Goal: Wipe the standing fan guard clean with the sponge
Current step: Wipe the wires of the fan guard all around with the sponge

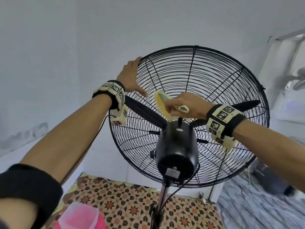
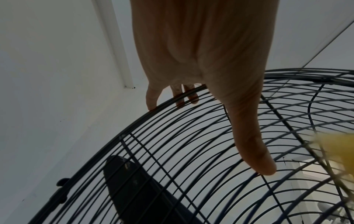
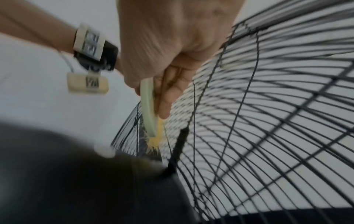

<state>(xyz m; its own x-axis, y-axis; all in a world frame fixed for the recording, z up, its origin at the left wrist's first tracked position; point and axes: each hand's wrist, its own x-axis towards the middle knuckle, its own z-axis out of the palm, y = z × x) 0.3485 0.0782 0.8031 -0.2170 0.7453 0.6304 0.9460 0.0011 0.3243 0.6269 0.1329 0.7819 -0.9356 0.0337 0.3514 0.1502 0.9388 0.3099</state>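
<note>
A: What's the room like?
B: White walls, and a patterned tile floor (image 1: pixel 132 207) under the fan.
A: Where's the guard?
B: The black wire guard (image 1: pixel 214 83) stands upright on its pole, seen from behind, with the motor housing (image 1: pixel 176 151) at its centre.
A: And the cleaning tool?
B: It's a yellow-bristled brush (image 1: pixel 162 104), bristles against the wires just above the motor. The right hand (image 1: pixel 186 104) has its grip curled round the pale handle.
A: The left hand (image 1: pixel 130 76)?
B: Spread flat on the guard's upper left rim, fingers (image 2: pixel 151 97) over the edge, thumb (image 2: pixel 254 148) on the wires.
A: Any containers?
B: A translucent pink tub (image 1: pixel 79 217) sits at the lower left; I can't tell what's in it.
</note>
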